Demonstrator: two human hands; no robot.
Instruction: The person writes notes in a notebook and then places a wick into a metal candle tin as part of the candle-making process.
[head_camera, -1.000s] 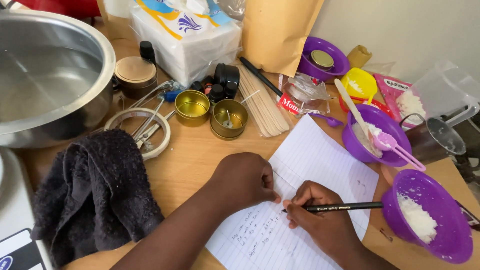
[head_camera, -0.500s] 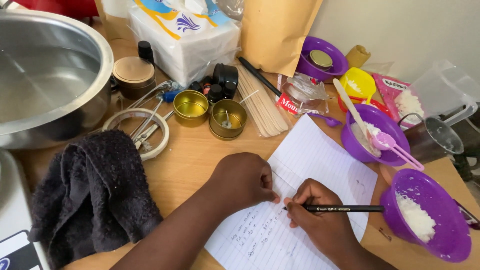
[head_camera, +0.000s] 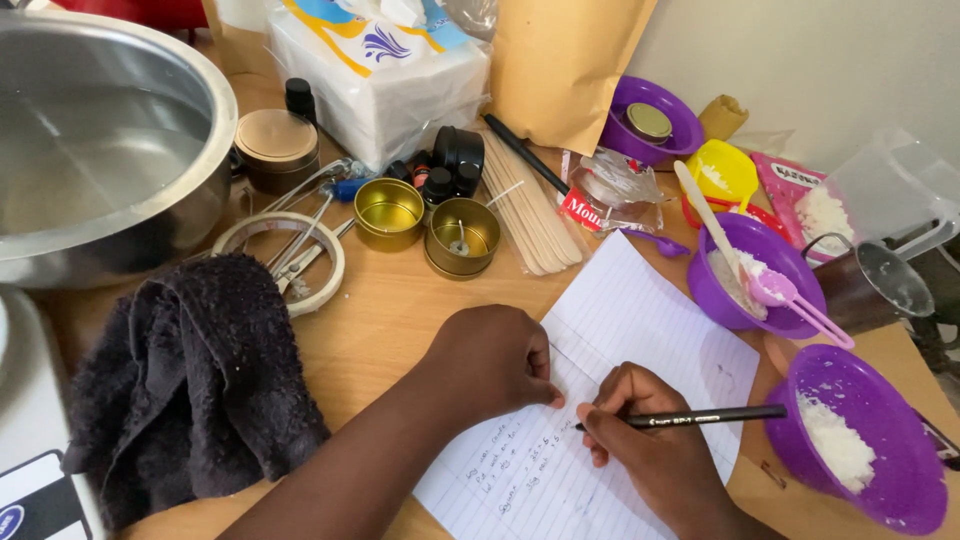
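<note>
A lined sheet of paper with handwriting lies on the wooden table. My left hand rests as a loose fist on the sheet's left edge, pressing it down. My right hand grips a black pen, its tip touching the paper just right of the left hand's knuckles. The pen's shaft points right, toward a purple bowl of white flakes.
A dark towel lies at left below a large steel pot. Two gold tins, wooden sticks, small dark bottles, a tissue pack, a brown bag, more purple bowls and a metal pitcher crowd the back and right.
My right hand and the pen have shifted slightly right and down along the line of writing. The left hand stays on the paper.
</note>
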